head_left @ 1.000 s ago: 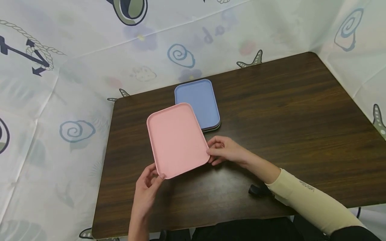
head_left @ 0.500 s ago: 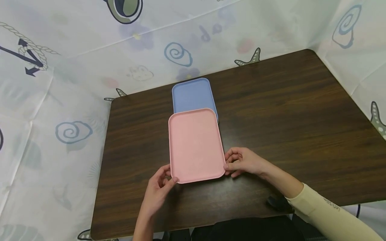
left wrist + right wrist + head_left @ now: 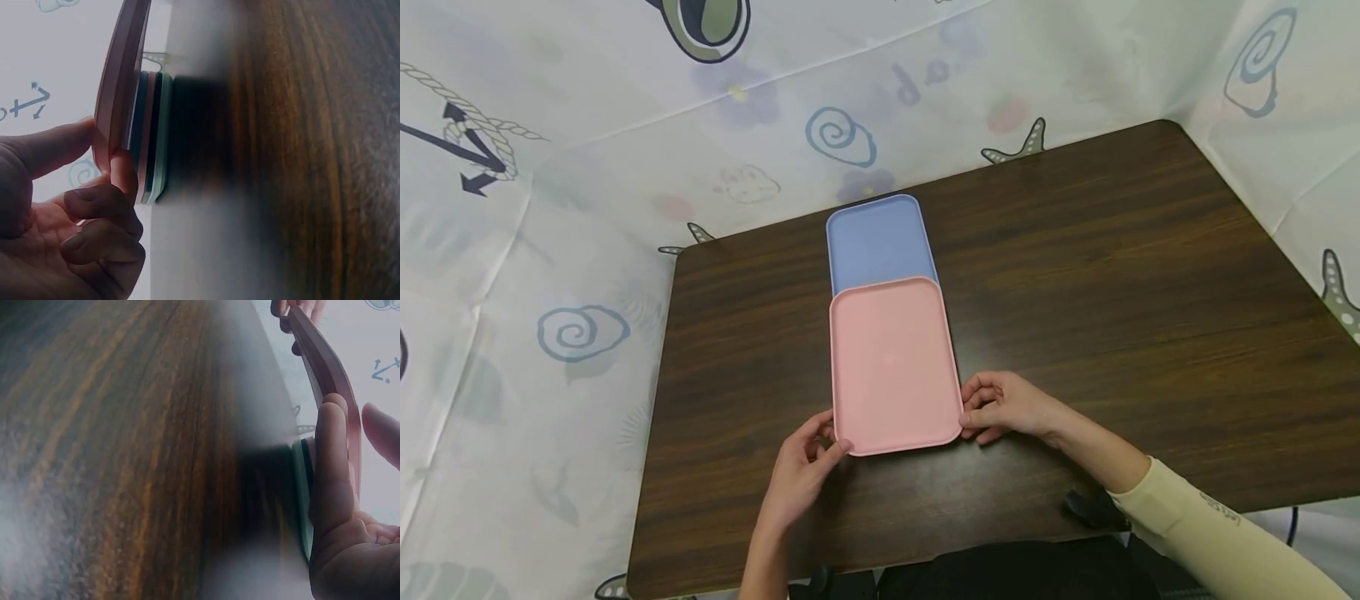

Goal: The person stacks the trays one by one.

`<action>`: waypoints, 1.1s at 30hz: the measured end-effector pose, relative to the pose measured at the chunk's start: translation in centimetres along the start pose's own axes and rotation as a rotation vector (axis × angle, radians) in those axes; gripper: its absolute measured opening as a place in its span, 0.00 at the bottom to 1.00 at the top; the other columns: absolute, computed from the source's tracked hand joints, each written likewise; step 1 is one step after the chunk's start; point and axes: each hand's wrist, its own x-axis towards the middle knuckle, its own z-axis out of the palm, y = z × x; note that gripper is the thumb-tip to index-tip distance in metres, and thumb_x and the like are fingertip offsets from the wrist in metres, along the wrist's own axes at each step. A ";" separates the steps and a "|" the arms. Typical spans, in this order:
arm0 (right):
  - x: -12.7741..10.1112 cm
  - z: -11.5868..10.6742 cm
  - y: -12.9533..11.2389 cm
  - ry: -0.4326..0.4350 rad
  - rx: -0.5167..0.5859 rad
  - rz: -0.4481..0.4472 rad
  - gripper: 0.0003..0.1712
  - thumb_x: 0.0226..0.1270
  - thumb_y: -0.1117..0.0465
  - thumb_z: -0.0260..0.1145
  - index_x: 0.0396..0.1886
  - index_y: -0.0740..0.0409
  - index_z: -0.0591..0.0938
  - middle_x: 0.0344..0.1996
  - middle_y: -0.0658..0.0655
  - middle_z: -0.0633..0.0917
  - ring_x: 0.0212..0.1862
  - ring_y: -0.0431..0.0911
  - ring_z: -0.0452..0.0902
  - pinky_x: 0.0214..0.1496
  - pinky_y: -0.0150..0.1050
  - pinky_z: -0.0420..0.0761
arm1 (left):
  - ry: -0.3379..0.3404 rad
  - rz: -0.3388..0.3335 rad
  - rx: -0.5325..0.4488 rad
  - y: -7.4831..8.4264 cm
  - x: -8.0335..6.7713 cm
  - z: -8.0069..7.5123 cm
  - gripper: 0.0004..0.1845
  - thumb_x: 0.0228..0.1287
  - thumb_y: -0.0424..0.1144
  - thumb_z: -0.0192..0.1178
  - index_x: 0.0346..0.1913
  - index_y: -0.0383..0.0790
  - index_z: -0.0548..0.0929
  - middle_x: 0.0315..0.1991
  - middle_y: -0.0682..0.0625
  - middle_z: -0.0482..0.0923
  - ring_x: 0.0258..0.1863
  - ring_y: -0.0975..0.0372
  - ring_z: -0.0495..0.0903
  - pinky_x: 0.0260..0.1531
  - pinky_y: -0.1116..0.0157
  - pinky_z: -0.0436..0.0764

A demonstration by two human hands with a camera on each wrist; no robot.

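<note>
1. We found the pink tray (image 3: 893, 365) held low over the dark wooden table (image 3: 1112, 275), its long side running away from the person and its far end overlapping the near end of the blue tray (image 3: 878, 242).
2. The left hand (image 3: 801, 475) gripped the pink tray's near left corner. In the left wrist view the thumb (image 3: 53, 147) lay on the top face and a fingertip pressed the rim from below, so the corner was pinched; the other fingers curled beneath.
3. The right hand (image 3: 1007, 407) held the near right corner. In the right wrist view one finger (image 3: 331, 456) ran along the tray's underside and the thumb (image 3: 382, 431) stood on the other side of the rim, a pinch grip.
4. The blue tray topped a stack. The left wrist view showed further tray edges under it, one pinkish and one pale green (image 3: 161, 134); we could not tell the full count.
5. In that view the pink tray's near edge stood clear of the stack's top, tilted rather than seated.
6. A printed sheet (image 3: 587, 192) with spirals, starfish and an anchor walled the table on three sides.
7. A cream sleeve (image 3: 1210, 533) covered the right forearm; a small black object (image 3: 1093, 508) lay at the table's near edge beside it, too dark to identify.
</note>
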 end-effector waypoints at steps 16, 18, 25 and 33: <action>1.2 -1.0 -0.1 0.065 0.028 -0.002 0.21 0.63 0.69 0.68 0.50 0.73 0.71 0.36 0.63 0.80 0.38 0.52 0.85 0.38 0.46 0.84 | 0.065 0.041 0.082 -3.7 2.4 1.3 0.23 0.67 0.33 0.62 0.64 0.36 0.76 0.40 0.46 0.76 0.18 0.64 0.65 0.17 0.68 0.65; 1.4 -1.2 -0.3 0.076 0.026 -0.007 0.21 0.63 0.69 0.68 0.51 0.73 0.71 0.37 0.63 0.80 0.38 0.51 0.84 0.38 0.46 0.84 | 0.068 0.049 0.092 -3.6 2.6 1.4 0.23 0.67 0.32 0.61 0.64 0.34 0.75 0.40 0.45 0.76 0.17 0.65 0.64 0.17 0.69 0.65; 1.9 -1.7 -1.1 0.104 0.009 -0.015 0.22 0.63 0.70 0.67 0.53 0.74 0.70 0.37 0.63 0.80 0.38 0.50 0.84 0.39 0.46 0.84 | 0.067 0.039 0.094 -3.4 3.9 1.4 0.25 0.67 0.30 0.60 0.66 0.29 0.72 0.42 0.42 0.75 0.18 0.63 0.65 0.19 0.68 0.66; 2.8 -1.9 -1.7 0.145 -0.003 -0.029 0.24 0.63 0.70 0.68 0.55 0.74 0.70 0.38 0.63 0.80 0.38 0.50 0.84 0.39 0.46 0.84 | 0.073 0.084 0.085 -3.5 5.2 1.2 0.25 0.68 0.34 0.61 0.67 0.36 0.73 0.41 0.44 0.76 0.18 0.63 0.66 0.19 0.68 0.68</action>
